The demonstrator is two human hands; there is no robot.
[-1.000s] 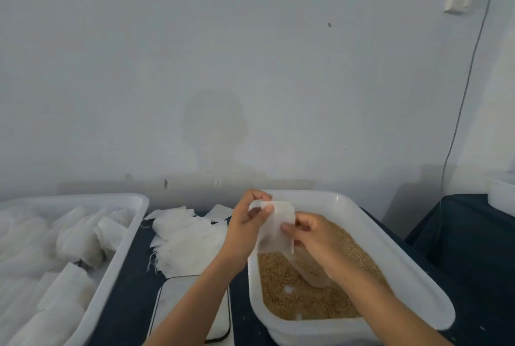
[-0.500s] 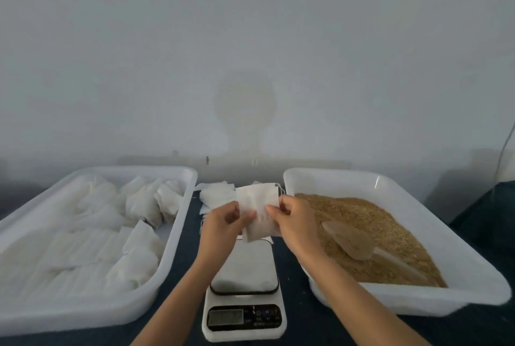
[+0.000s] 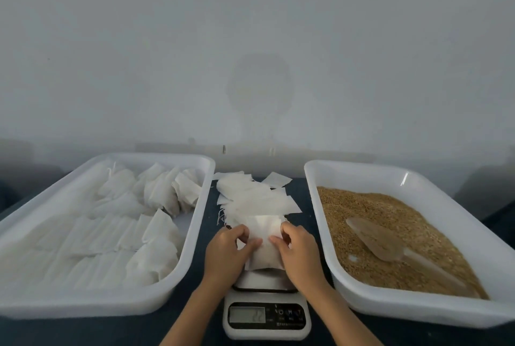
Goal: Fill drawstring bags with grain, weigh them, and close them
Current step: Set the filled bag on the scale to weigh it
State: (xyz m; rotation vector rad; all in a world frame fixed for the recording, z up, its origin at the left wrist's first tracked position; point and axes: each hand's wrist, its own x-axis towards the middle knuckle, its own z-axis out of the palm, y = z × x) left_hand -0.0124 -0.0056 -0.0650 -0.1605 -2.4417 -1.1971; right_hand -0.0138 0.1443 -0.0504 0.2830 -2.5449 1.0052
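A small white drawstring bag point(image 3: 264, 248) rests on the platform of the white kitchen scale point(image 3: 266, 315). My left hand point(image 3: 225, 253) pinches the bag's left side and my right hand point(image 3: 298, 252) pinches its right side. The scale's display shows faint digits I cannot read. To the right stands a white tray point(image 3: 362, 175) of brown grain point(image 3: 390, 228) with a clear plastic scoop point(image 3: 390, 245) lying in it. A pile of flat empty bags point(image 3: 256, 198) lies on the dark table behind the scale.
A large white tray point(image 3: 156, 158) on the left holds several filled white bags point(image 3: 156, 195). The dark table point(image 3: 309, 203) shows between the trays. A pale wall stands close behind everything.
The view has swung left and down. Both hands have carried the bag from above the grain tray down onto the scale platform.
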